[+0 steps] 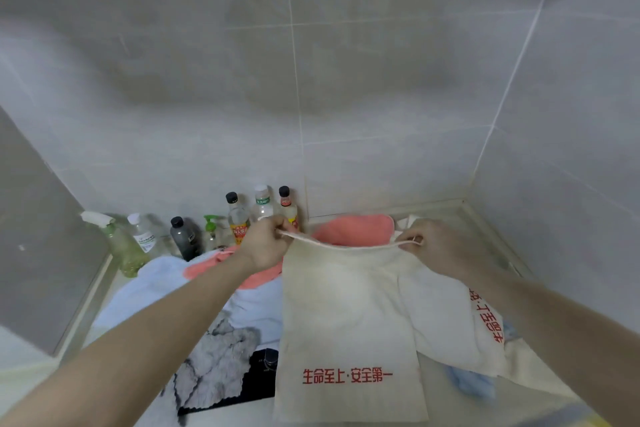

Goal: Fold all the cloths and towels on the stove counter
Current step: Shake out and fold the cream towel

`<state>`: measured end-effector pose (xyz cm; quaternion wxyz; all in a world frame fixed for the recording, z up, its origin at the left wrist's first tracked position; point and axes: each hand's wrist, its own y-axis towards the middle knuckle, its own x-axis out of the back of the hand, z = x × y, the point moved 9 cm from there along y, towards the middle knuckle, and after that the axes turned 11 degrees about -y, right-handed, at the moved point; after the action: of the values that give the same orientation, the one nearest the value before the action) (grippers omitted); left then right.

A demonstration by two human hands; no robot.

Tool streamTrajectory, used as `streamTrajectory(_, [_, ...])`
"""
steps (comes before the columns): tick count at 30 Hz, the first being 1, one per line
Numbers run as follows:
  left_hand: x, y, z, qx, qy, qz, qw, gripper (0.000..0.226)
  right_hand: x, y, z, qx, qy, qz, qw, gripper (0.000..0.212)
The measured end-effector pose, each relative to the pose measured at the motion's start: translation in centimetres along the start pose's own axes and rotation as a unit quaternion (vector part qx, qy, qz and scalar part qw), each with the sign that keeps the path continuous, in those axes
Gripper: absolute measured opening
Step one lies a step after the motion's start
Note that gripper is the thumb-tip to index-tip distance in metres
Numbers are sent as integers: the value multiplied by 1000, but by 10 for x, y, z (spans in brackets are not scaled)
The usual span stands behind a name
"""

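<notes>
I hold up a cream towel [346,315] with red printed characters near its lower edge; it hangs over the stove counter. My left hand [266,243] pinches its top left corner and my right hand [436,246] pinches its top right corner. A second cream towel [457,322] with red characters lies under it to the right. Behind them lies a coral pink towel [356,229]. A light blue cloth [152,288] is spread at the left, and a grey and white fluffy cloth [218,367] lies on the black stove top [256,388].
Several bottles stand along the tiled back wall: a spray bottle [117,243], a dark bottle [185,239], a pump bottle [211,232] and sauce bottles [239,218]. A small blue cloth [471,385] peeks out at the right. Tiled walls close in the counter's back and right.
</notes>
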<state>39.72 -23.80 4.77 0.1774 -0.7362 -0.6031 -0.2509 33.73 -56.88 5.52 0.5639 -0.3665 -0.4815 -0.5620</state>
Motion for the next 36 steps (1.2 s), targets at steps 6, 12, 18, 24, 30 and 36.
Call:
streamTrajectory(6, [-51, -64, 54, 13, 24, 47, 999, 19, -101, -58, -23, -23, 43, 76, 996, 17])
streamTrajectory(12, [-94, -133, 113, 52, 50, 81, 994, 18, -169, -121, -28, -58, 55, 145, 986, 20])
streamTrajectory(18, [-121, -175, 157, 92, 82, 109, 986, 21, -211, -161, -24, -78, 32, 181, 980, 20])
streamTrajectory(24, [-132, -194, 182, 127, 96, 127, 979, 26, -242, -183, -14, -79, -1, 211, 974, 22])
streamTrajectory(30, [-145, -203, 194, 123, 123, 143, 974, 18, -266, -199, -15, -111, 16, 226, 968, 23])
streamTrajectory(36, [-153, -204, 203, 127, 142, 161, 969, 15, -286, -207, -25, -144, 19, 245, 959, 22])
